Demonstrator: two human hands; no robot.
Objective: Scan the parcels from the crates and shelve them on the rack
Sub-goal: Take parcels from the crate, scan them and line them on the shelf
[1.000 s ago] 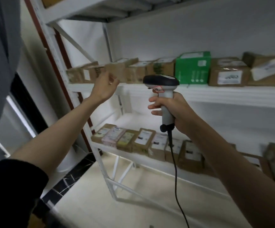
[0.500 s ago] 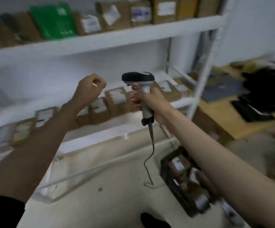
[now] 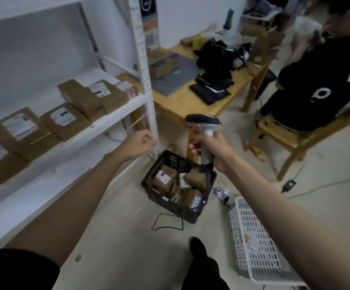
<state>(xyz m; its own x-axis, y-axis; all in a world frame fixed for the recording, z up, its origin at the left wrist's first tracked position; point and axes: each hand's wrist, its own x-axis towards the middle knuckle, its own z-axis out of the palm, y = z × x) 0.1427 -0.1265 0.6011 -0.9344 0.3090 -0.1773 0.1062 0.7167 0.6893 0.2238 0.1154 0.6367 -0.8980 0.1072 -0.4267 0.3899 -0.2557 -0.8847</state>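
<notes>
Floor crate [image 3: 149, 181]; scanner [image 3: 206, 139] within fingers [image 3: 193, 145]

Right hand [image 3: 216, 151] grips scanner [image 3: 204, 130] above black crate [image 3: 170, 204]; left hand [image 3: 138, 143] fisted

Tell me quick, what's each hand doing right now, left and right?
Left hand: curled into a fist, holding nothing.
Right hand: gripping the handle of the barcode scanner.

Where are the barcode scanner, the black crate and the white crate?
barcode scanner [image 3: 202, 120]: head view, on its dark head.
black crate [image 3: 171, 160]: head view, on its far wall.
white crate [image 3: 253, 237]: head view, on its perforated wall.
</notes>
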